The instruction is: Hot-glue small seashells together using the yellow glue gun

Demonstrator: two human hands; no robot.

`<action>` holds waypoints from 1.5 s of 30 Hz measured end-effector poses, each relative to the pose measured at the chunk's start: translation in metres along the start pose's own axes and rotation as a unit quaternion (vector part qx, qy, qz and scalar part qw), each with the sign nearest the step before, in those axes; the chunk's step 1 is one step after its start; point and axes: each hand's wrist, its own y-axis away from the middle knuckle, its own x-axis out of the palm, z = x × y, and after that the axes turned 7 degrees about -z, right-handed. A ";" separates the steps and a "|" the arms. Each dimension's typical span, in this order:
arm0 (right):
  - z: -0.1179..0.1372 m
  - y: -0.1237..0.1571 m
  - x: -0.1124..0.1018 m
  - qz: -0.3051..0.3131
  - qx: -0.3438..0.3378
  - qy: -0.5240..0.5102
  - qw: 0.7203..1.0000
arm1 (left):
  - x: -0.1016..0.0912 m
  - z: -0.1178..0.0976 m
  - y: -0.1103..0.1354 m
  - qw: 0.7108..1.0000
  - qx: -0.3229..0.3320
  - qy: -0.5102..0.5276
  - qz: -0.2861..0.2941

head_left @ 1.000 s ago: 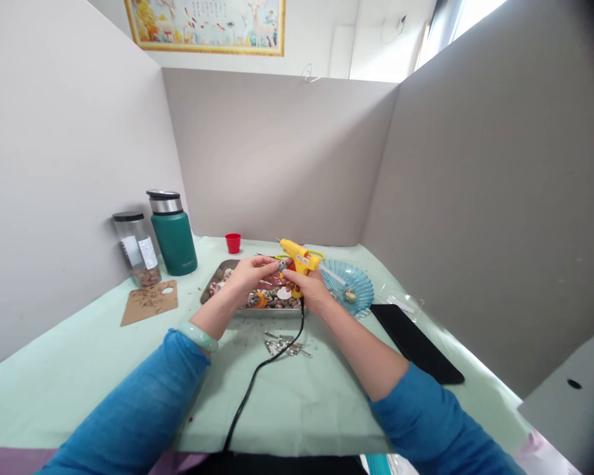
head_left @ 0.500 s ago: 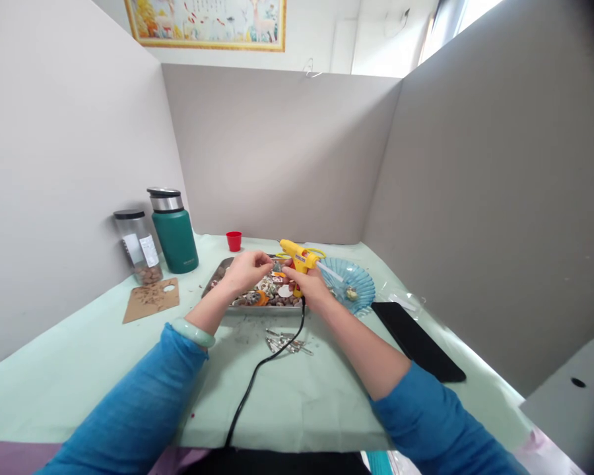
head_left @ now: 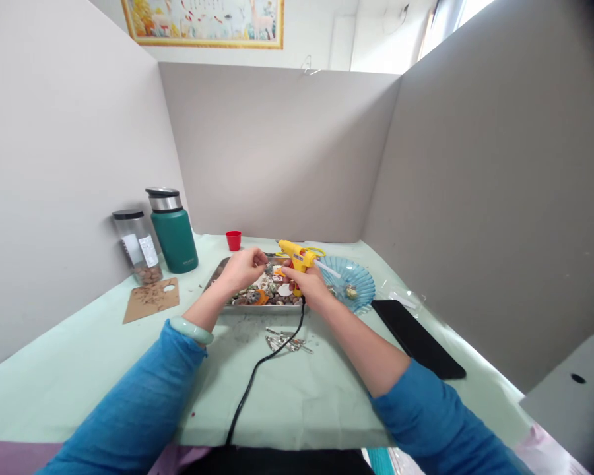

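My right hand (head_left: 307, 284) is wrapped round the grip of a yellow hot glue gun (head_left: 297, 254) whose nozzle points left; its black cord (head_left: 257, 369) trails toward me. My left hand (head_left: 242, 268) is closed in a pinch on a small object just left of the nozzle, too small to name. Both hands hover over a metal tray (head_left: 216, 277) filled with shells and small coloured pieces. A jade bangle (head_left: 191, 330) sits on my left wrist.
A green flask (head_left: 173, 231), a clear jar (head_left: 137, 247) and a brown card (head_left: 151, 299) stand at the left. A red cup (head_left: 233, 240) is behind the tray. A blue glass dish (head_left: 352, 284), a black phone (head_left: 416, 338) and metal clips (head_left: 286, 342) lie nearby. Grey partitions enclose the table.
My left hand has slid slightly left and lower, away from the nozzle. The glue gun has stayed almost in place.
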 end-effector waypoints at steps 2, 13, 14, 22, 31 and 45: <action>0.000 0.000 0.000 0.006 0.000 0.003 1.000 | 0.002 0.001 0.000 0.999 -0.015 0.039 0.007; 0.000 0.000 0.000 0.003 0.008 0.018 1.000 | -0.001 -0.009 0.004 0.983 -0.120 0.128 0.050; 0.001 0.001 0.000 0.003 0.008 0.020 1.000 | -0.001 -0.009 0.004 0.984 -0.115 0.124 0.050; 0.001 0.001 -0.001 0.010 0.003 0.027 1.000 | 0.001 -0.005 0.003 0.981 -0.097 0.158 0.049; 0.002 0.002 0.000 0.004 -0.001 0.030 1.000 | 0.003 -0.007 0.004 0.976 -0.070 0.204 0.031; 0.004 0.003 0.001 -0.003 -0.007 0.021 1.000 | 0.003 -0.016 0.008 0.966 -0.055 0.246 0.049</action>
